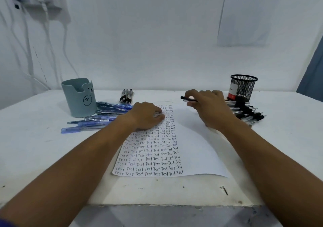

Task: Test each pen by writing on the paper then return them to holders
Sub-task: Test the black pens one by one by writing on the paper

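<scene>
Your right hand (208,106) pinches one black pen (188,99). The pen lies nearly level, its long axis running left-right, with one end poking out left of the fingers, above the far right part of the paper (195,144). Which end is the tip, you cannot tell from here. The blank right half of the sheet sits directly below and toward you from that grip, so the next stroke likely means swinging the pen upright and dropping it straight down. No reach across is needed.

Your left hand (148,116) rests on the upper left of the paper with fingers loosely curled, holding nothing, and seems to be pinning the sheet. It is the nearer hand to the blue pens (104,115); the right hand is nearer to the black pens (248,113).

Counts:
- One sheet of paper on the desk (35,148), its left half filled with rows of "Test".
- Two holders: a grey-green bear cup (78,99) at far left and a black mesh cup (243,87) at far right. No pens show inside either.
- A loose pile of blue pens beside the bear cup, roughly eight to ten; they overlap too much for an exact count.
- A pile of black pens beside the mesh cup, roughly eight; same problem.
- A small bunch (126,95) of about four black-gripped pens lies at the far edge, pointing away from you.
</scene>
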